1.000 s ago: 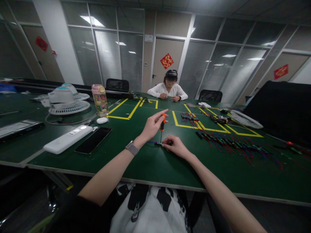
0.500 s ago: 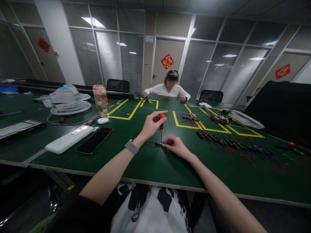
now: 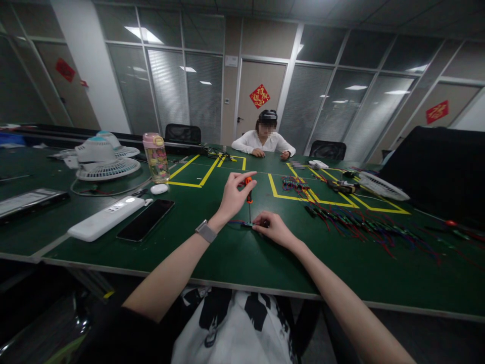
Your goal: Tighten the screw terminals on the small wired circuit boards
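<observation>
My left hand (image 3: 235,196) is closed with its fingers around the handle of an orange and black screwdriver (image 3: 249,191). The screwdriver stands nearly upright, its thin shaft reaching down to a small green circuit board (image 3: 247,224) with red and blue wires trailing to the left. Low on the table, my right hand (image 3: 273,228) pinches the board's right end between thumb and fingers. The exact spot where the screwdriver tip meets the board is too small to make out.
Several wired circuit boards (image 3: 359,225) lie in a row on the right, with a wire bundle (image 3: 295,183) behind. A phone (image 3: 146,221), white power strip (image 3: 106,218), bottle (image 3: 156,157) and fan (image 3: 108,164) stand left. A person (image 3: 264,139) sits across the green table (image 3: 212,263).
Both my hands keep nearly the same pose, with the screwdriver still on the board. The person opposite has drawn one hand in from the left toward the middle.
</observation>
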`<state>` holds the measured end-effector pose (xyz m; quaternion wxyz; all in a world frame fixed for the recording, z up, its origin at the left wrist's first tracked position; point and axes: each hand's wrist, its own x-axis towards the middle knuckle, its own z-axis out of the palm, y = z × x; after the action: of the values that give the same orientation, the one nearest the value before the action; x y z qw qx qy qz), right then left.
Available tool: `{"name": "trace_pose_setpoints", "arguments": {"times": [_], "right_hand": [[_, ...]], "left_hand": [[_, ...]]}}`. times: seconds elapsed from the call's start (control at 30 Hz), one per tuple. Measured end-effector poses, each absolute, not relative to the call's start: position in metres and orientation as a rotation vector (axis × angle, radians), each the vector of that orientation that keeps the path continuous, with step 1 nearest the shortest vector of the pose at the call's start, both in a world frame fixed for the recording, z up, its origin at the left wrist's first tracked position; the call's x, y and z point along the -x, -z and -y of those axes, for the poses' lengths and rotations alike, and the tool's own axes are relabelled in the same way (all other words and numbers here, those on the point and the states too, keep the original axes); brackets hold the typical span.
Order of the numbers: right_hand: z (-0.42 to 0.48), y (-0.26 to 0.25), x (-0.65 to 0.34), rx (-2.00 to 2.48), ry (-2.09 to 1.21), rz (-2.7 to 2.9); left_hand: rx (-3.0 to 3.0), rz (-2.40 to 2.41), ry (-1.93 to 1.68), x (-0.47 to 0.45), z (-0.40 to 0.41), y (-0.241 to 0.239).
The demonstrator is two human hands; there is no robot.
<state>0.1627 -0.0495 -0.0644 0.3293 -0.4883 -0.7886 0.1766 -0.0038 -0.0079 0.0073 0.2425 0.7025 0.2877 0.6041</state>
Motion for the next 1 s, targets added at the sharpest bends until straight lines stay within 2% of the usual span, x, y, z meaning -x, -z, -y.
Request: {"name": "trace_pose_setpoints", "arguments": {"times": [0.17, 0.37, 0.53, 0.73, 0.9, 1.0], "right_hand": [[0.05, 0.063, -0.162, 1.284, -0.468, 2.061], [0.049, 0.064, -0.161, 1.28, -0.469, 2.052], [0.049, 0.064, -0.162, 1.261, -0.477, 2.047], [0.051, 0.062, -0.16, 1.277, -0.489, 2.038], [0.05, 0.063, -0.161, 1.271, -0.48, 2.052], [0.049, 0.064, -0.16, 1.285, -0.473, 2.041]], "left_hand": [[-1.873, -0.637, -1.481, 0.004, 0.01, -0.009], [-2.201, -0.769, -1.692, 0.001, 0.025, -0.011], [-2.055, -0.555, -1.471, -0.002, 0.021, -0.008], [-2.093, -0.74, -1.67, 0.0, 0.019, -0.006], [-1.984, -0.568, -1.523, -0.002, 0.019, -0.007], [-2.065, -0.719, -1.687, -0.001, 0.021, -0.007]]}}
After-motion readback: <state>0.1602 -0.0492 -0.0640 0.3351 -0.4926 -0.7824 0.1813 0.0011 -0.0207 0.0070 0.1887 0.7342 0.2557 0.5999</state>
